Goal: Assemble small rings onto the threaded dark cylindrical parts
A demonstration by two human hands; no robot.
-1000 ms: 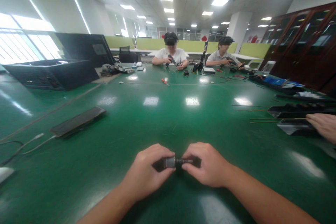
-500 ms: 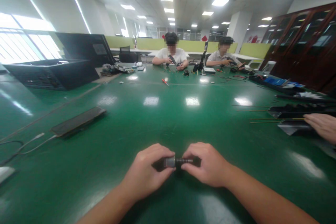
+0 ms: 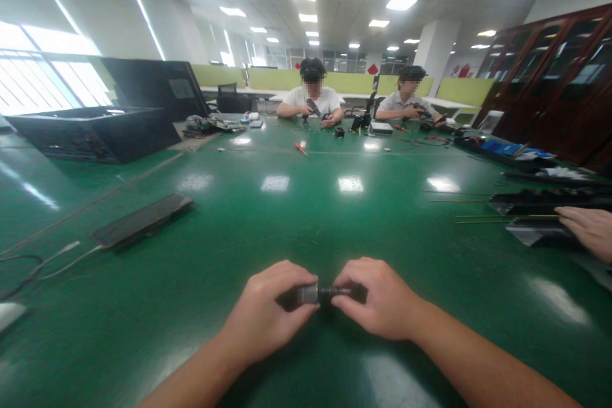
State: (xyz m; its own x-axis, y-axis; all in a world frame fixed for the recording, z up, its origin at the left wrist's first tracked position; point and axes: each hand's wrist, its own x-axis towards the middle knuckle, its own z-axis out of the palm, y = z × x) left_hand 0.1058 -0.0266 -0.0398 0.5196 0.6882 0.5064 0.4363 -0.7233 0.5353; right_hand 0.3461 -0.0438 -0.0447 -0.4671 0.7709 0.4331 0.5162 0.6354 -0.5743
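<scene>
Close to me, low over the green table (image 3: 229, 217), my left hand (image 3: 272, 303) is closed around a small grey cylindrical part (image 3: 308, 294). Thumb and fingertips pinch it from two sides. A thin, dark ribbed shaft (image 3: 327, 291) points right from the cylinder, in line with it. The shaft's far end lies between the thumb and fingers of my right hand (image 3: 377, 299), which is closed on it. Part of the cylinder's left end is in the shadow of my palm, and its exact kind cannot be made out.
At left lie a dark flat bar-shaped device (image 3: 143, 220) with a white cable and a black open case (image 3: 95, 134). An orange screwdriver (image 3: 301, 149) lies farther off. Another person's hand (image 3: 588, 229) rests by black trays (image 3: 530, 233) with thin rods. Two people (image 3: 313, 99) sit opposite.
Both hands keep the same grip on the part in nearly the same place. My right fingertips have shifted very slightly to the right along the shaft.
</scene>
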